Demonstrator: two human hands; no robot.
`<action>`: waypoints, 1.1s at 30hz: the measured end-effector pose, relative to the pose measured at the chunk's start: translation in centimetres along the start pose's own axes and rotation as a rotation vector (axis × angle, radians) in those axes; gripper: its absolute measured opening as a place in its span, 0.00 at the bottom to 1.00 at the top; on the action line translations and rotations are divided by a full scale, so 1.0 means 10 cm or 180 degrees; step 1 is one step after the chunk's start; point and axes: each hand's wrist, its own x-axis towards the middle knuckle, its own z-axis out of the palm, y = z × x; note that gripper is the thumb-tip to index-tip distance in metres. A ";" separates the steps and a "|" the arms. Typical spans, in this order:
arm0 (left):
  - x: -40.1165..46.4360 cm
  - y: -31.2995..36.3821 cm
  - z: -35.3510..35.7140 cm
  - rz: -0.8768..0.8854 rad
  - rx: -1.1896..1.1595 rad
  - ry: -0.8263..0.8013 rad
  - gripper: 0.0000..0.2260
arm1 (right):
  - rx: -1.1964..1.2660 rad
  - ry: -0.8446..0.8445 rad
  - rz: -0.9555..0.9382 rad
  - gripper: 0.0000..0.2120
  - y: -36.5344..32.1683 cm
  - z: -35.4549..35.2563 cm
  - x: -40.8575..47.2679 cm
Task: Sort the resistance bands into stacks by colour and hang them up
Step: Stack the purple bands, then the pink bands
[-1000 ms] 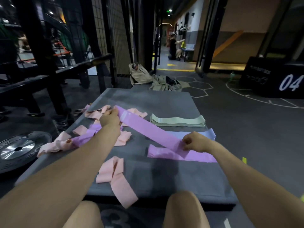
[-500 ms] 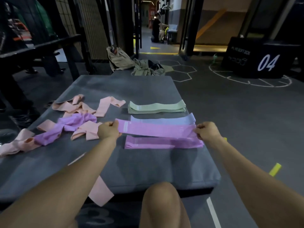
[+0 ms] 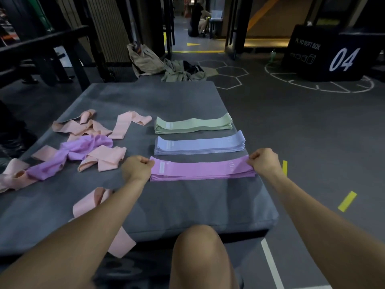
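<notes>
— Resistance bands sorted so far?
— Green stack (image 3: 193,126), blue stack (image 3: 200,146) are laid on the mat (image 3: 187,201); the purple band (image 3: 200,166) is pinched at its ends by left hand (image 3: 136,168) and right hand (image 3: 263,162) over its stack.
— Left?
— Pink bands (image 3: 100,130) are unsorted; nothing is hung.

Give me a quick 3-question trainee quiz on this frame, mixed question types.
1. True or false: the left hand and right hand pinch opposite ends of the purple band lying on the purple stack.
2. Multiple choice: which neat stack lies farthest from the person? A) green stack B) blue stack C) purple stack
3. Short answer: which colour has loose bands on the mat but no neat stack?

Key: 1 true; 2 A; 3 pink, the pink bands lie loose at left, tangled with a loose purple band.
</notes>
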 end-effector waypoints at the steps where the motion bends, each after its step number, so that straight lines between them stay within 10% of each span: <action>1: 0.00 0.00 0.00 0.0003 0.0023 -0.0024 0.09 | -0.0041 0.0008 0.0010 0.06 0.01 0.00 0.00; 33: -0.02 -0.16 0.13 0.0252 0.0257 -0.0151 0.08 | -0.0892 0.0248 -0.0214 0.11 0.05 0.23 -0.14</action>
